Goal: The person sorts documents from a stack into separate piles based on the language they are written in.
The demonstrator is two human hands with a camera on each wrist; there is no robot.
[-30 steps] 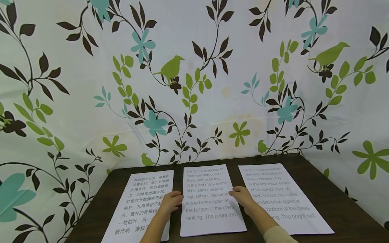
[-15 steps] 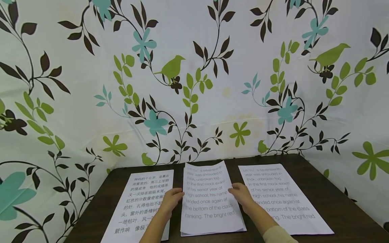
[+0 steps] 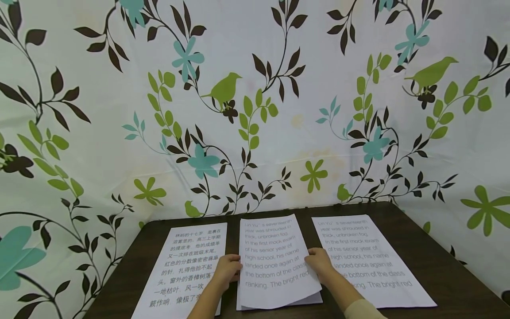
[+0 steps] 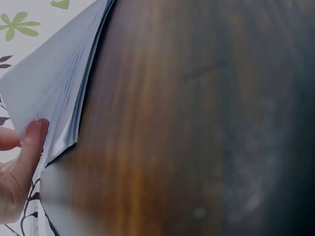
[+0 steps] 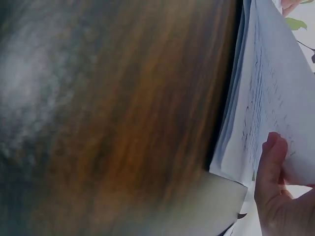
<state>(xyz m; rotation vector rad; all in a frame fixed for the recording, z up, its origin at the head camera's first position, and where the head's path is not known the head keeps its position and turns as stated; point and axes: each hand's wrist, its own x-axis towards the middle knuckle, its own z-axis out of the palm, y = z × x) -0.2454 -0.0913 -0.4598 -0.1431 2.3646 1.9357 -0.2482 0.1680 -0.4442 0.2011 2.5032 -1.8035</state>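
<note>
A printed sheet of paper with large English text lies at the middle of the dark table, bowed and raised along its lower part. Beneath it, the corner of more paper shows at the lower right. My left hand pinches the sheet's left edge, and my right hand pinches its right edge. In the left wrist view, the left thumb presses on the sheet's printed face. The right wrist view has the right thumb on that face, beside layered sheets. Fingers under the sheet are mostly hidden.
To the left lies paper printed with Chinese characters, partly behind my left forearm. Another English page is on the right, partly covered by my right hand and forearm. A patterned cloth hangs behind the dark wooden table.
The middle top sheet first bulged upward at its far edge, then shifted and bent, showing paper below at the lower right. Both hands have come slightly nearer with it.
</note>
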